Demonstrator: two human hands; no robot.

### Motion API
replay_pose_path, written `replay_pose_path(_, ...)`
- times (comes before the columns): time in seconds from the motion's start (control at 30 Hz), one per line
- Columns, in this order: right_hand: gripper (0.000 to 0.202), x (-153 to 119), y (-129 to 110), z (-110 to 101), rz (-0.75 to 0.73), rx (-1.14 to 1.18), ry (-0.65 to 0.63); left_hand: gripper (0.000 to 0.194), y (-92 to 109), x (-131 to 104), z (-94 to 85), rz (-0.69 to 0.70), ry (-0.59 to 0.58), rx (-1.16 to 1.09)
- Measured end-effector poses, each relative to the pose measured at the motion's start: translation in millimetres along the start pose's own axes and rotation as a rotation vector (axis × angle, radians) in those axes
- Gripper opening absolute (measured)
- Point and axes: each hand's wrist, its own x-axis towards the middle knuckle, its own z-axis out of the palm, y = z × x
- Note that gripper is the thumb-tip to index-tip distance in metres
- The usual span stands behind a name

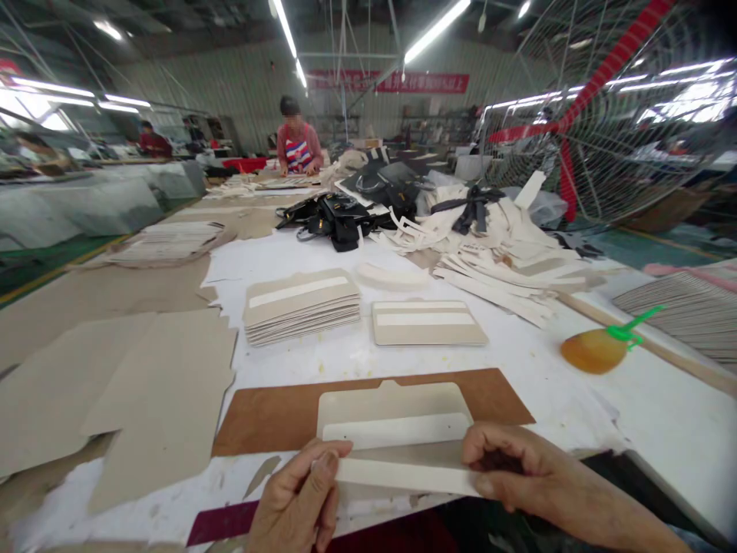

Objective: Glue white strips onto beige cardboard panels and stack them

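Observation:
A cream strip [403, 475] is stretched level between my two hands, just above a beige panel [397, 401]. My left hand [299, 491] pinches its left end between thumb and fingers. At the right end, my right hand [512, 468] grips it with thumb and curled fingers. The panel has a small tab on its far edge and a white band [397, 430] across it with two small dark marks. Beneath the panel lies a brown board [265, 418]. Where the panel's near part lies, the strip and my hands hide some of it.
Ahead stand a stack of beige panels [302, 307] and a smaller panel pile [429, 322]. An orange-yellow bottle with a green nozzle [596, 349] lies right. Large beige sheets [166, 392] cover the left. Black pieces [334, 215] and cream strips [495, 261] heap farther back. A person [298, 142] stands beyond.

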Motion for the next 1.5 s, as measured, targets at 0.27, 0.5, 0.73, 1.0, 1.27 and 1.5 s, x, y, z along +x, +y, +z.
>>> replay_pose_path(0.27,0.045,13,12,-25,-0.028,0.034,0.352,0.057,10,19,-6.6,0.131,-0.035,0.161)
replay_pose_path(0.5,0.042,52,18,-25,-0.070,0.133,0.542,0.036,15,39,-6.6,0.220,0.194,0.417)
replay_pose_path(0.73,0.044,62,33,-28,-0.024,0.077,0.587,0.030,20,45,-2.0,0.271,0.292,0.525)
replay_pose_path(1.0,0.041,64,35,-26,-0.011,-0.032,0.619,0.025,15,55,-3.7,0.374,0.330,0.678)
replay_pose_path(1.27,0.040,64,39,-26,-0.017,-0.250,0.664,0.019,8,59,-1.6,0.503,0.345,0.822)
replay_pose_path(1.5,0.044,65,39,-27,0.005,-0.302,0.684,0.020,0,55,-2.6,0.629,0.383,0.912)
